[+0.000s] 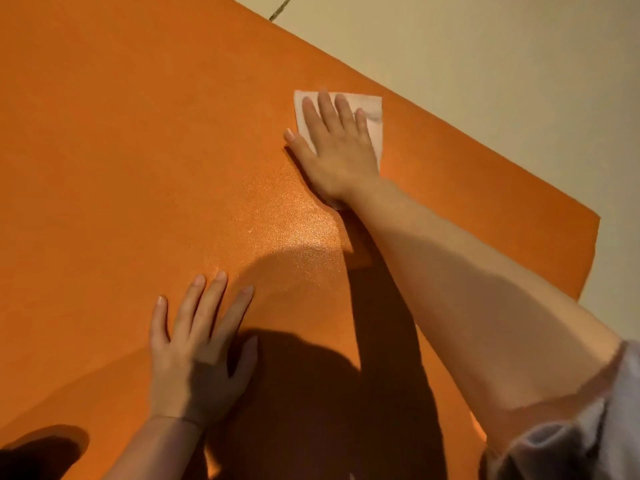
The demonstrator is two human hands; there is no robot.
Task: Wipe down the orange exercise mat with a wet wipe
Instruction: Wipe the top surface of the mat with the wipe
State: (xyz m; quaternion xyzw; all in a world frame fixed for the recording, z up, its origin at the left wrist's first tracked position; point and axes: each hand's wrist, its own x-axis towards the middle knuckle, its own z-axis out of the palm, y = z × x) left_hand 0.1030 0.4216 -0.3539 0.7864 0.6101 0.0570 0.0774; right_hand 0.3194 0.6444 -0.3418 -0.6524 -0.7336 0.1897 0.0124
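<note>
Near the far edge of the flat orange foam exercise mat (pixel 138 150), the right hand (pixel 332 150) presses a white square wet wipe (pixel 372 114) down with straight, spread fingers. Nearer the body, the left hand (pixel 199 344) rests flat, holding nothing. A sheen mid-mat may be dampness, so wiping looks partly done. The mat's long axis runs from upper left to lower right.

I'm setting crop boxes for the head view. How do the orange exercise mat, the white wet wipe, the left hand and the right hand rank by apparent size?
1. Orange exercise mat, by far the largest.
2. Left hand and right hand: the left looks bigger, but it is nearer the camera, so unranked.
3. White wet wipe, partly hidden under the right hand, so unsure.
</note>
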